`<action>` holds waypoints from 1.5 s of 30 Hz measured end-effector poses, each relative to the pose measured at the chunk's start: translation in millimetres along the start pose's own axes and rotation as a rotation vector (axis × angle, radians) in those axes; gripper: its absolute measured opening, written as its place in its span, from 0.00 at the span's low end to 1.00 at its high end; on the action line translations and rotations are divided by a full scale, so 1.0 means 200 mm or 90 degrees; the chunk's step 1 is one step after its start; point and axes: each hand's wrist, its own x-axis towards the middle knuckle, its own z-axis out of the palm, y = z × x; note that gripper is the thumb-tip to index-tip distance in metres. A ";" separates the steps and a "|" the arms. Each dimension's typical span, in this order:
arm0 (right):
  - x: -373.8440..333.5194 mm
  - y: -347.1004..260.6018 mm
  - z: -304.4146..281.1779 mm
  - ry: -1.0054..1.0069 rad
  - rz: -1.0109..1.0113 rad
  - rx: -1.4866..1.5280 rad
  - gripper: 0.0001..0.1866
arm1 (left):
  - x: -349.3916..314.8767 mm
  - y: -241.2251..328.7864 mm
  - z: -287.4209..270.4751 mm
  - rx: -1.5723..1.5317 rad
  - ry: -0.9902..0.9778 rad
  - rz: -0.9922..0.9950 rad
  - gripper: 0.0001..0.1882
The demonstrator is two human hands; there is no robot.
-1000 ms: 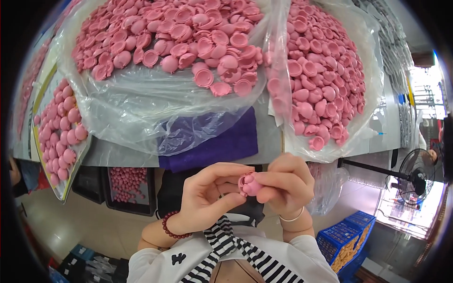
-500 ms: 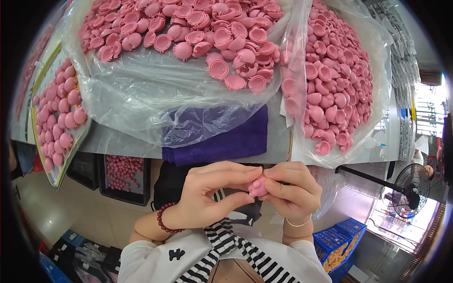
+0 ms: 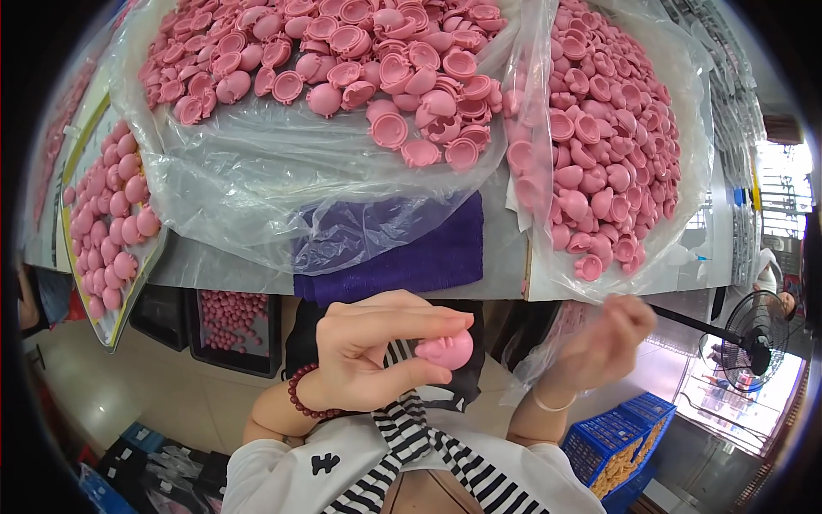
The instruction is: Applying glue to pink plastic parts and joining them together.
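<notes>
L bag: clear plastic bag (image 3: 231, 163), laid open on grey table (image 3: 218, 267); filled at far side w/ pink half-shells (image 3: 342, 51), cups turned every which way; near film spread flat, partly over purple cloth (image 3: 394, 257).
R bag: second clear bag (image 3: 689, 201), set beside the first; heaped w/ pink shells (image 3: 599, 154), some cup-up, some dome-up.
Tray: yellow-edged tray (image 3: 147, 270) at table's L end; rounded pink balls (image 3: 107, 214) held in it, piled loosely.
Black bin: open bin (image 3: 276, 334) below table edge, L side; small pink pcs. (image 3: 227, 317) held, grey base partly exposed.
2nd bin: black bin (image 3: 158, 315), set just L of the first; contents can't be made out.
Crates: blue crates (image 3: 586, 435), low R; tan pcs. (image 3: 618, 471) seen in nearer one.
Pink ball: (image 3: 447, 349) held in front of torso, just off near table edge. Smooth dome pointed R, knobbed side turned L toward palm; nearly round, long axis approx. L–R.
L hand: (image 3: 381, 349) ball pinched btwn thumb & fingertips.
R hand: (image 3: 604, 343) raised near R bag, well apart from ball; fingers curled, blurred; whether anything is gripped can't be told.
</notes>
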 end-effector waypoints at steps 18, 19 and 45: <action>0.34 1.19 -0.74 0.042 0.386 -0.213 0.26 | 0.35 0.29 -0.73 1.001 0.344 0.103 0.14; 0.34 1.19 -0.74 0.043 0.387 -0.211 0.26 | 0.42 0.24 -0.61 0.918 0.239 0.093 0.14; 0.01 -0.11 0.20 -0.069 0.167 0.326 0.31 | -0.08 0.01 -0.01 -0.597 -0.028 -0.338 0.20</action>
